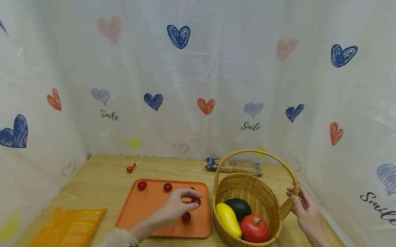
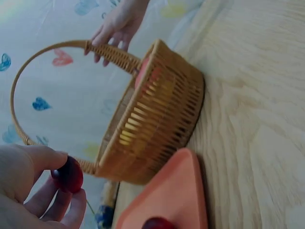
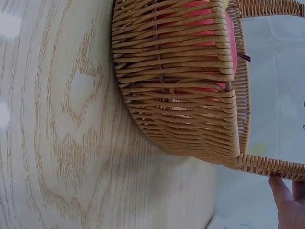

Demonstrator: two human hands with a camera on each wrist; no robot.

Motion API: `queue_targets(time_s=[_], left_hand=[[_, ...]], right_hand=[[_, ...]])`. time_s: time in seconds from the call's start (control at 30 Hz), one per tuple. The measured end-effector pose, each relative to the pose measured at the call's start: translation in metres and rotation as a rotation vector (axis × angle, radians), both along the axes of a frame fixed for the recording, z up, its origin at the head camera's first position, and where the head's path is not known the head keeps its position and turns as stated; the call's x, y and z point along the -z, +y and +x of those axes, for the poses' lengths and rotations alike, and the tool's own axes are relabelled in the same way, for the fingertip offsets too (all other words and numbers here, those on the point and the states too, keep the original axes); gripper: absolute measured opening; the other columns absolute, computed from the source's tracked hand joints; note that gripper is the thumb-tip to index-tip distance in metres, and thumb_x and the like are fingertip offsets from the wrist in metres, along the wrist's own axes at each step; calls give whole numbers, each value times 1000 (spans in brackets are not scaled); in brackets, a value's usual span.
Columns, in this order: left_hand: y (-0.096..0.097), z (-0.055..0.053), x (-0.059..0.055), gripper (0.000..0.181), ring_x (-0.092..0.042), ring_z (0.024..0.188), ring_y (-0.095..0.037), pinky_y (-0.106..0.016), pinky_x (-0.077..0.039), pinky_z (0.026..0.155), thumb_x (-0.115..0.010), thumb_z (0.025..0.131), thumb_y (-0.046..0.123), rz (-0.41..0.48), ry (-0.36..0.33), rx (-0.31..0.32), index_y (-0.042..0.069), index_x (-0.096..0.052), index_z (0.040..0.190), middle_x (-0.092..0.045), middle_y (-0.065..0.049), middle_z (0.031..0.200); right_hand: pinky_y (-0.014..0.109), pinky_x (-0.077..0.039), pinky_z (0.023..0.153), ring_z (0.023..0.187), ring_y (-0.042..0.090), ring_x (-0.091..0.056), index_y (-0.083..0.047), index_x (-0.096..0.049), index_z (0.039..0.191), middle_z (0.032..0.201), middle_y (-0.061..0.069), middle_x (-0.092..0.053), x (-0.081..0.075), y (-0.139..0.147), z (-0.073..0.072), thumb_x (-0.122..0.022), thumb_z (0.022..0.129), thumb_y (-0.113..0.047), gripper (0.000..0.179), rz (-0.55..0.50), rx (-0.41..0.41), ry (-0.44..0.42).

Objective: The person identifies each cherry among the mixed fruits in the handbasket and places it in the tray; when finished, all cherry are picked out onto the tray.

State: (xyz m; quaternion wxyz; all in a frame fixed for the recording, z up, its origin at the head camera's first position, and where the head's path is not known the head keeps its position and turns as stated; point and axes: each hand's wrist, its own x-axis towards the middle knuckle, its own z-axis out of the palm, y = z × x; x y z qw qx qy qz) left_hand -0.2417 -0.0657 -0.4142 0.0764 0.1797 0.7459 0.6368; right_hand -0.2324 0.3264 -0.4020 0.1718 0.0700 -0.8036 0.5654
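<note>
Above the right part of an orange tray (image 1: 145, 209), my left hand (image 1: 177, 206) pinches a dark red cherry (image 2: 69, 174) between thumb and fingers. Several more cherries (image 1: 142, 185) lie on the tray, one of them partly hidden behind the hand. To the right stands a wicker basket (image 1: 274, 232) with a tall arched handle. In it are a yellow mango (image 1: 228, 219), a dark green avocado (image 1: 239, 208) and a red apple (image 1: 254, 228). My right hand (image 1: 306, 210) grips the right side of the basket's handle (image 3: 271, 165), with the thumb in front.
A red lollipop (image 1: 130, 168) with a white stick lies at the back left of the table. An orange packet (image 1: 61, 235) is at the front left, partly under the left sleeve. Behind the basket lies a long plastic-wrapped package (image 1: 240, 167), against the heart-printed curtain (image 1: 180, 74).
</note>
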Motion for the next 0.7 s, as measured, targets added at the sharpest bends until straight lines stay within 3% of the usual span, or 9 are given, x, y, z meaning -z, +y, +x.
queue_targets(time_s=[0.17, 0.37, 0.6, 0.7], left_hand=[[-19, -3, 5, 20, -57, 105, -30, -33, -52, 80, -68, 88, 12, -62, 78, -103, 7, -67, 108, -63, -5, 106], [-46, 3, 14, 21, -55, 106, -33, -35, -53, 79, -67, 88, 8, -67, 55, -190, 6, -66, 109, -62, -9, 108], [-77, 13, 26, 20, -58, 100, -27, -37, -50, 83, -68, 86, 3, -116, 57, -321, 4, -68, 106, -65, -8, 103], [-92, 17, 31, 20, -60, 97, -24, -38, -50, 83, -69, 85, 2, -167, 67, -379, 2, -68, 105, -67, -8, 101]], right_hand=[[13, -48, 75, 105, -11, -51, -3, -32, 144, 117, -15, -51, -6, 2, -1, -44, 102, -21, 47, 11, 3, 17], [12, -48, 75, 105, -12, -50, -2, -28, 146, 120, -9, -51, -7, 2, 0, -43, 102, -22, 51, 19, 1, -5], [10, -46, 74, 104, -15, -48, 2, -22, 148, 117, -20, -50, -2, 1, 0, -43, 102, -23, 56, 19, 4, -19], [10, -46, 74, 104, -15, -48, 3, -21, 148, 118, -17, -50, -1, 0, 1, -44, 101, -24, 58, 14, 6, -28]])
